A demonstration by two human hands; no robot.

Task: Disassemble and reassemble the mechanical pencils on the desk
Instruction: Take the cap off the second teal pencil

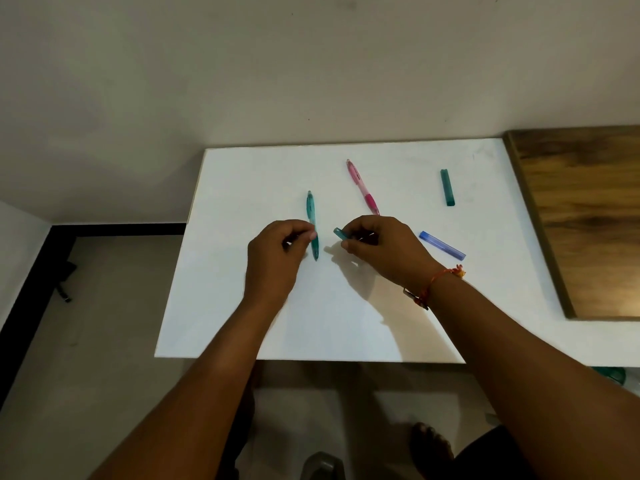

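Presently, the teal pencil (312,216) lies on the white desk (242,306), tip toward six o'clock, with the pink pencil (363,187) at its one o'clock. It looks light, slick, thin plastic, and I judge it best taken mid-barrel. The left hand (277,251) curls against the barrel; whether it pinches or merely touches, I cannot tell. At three o'clock the right hand (381,247) pinches a short teal piece (338,233).

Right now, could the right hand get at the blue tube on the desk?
Likely yes: the blue tube lies alone on bare desk just beside the right hand, nothing between them, though that hand holds a teal piece.
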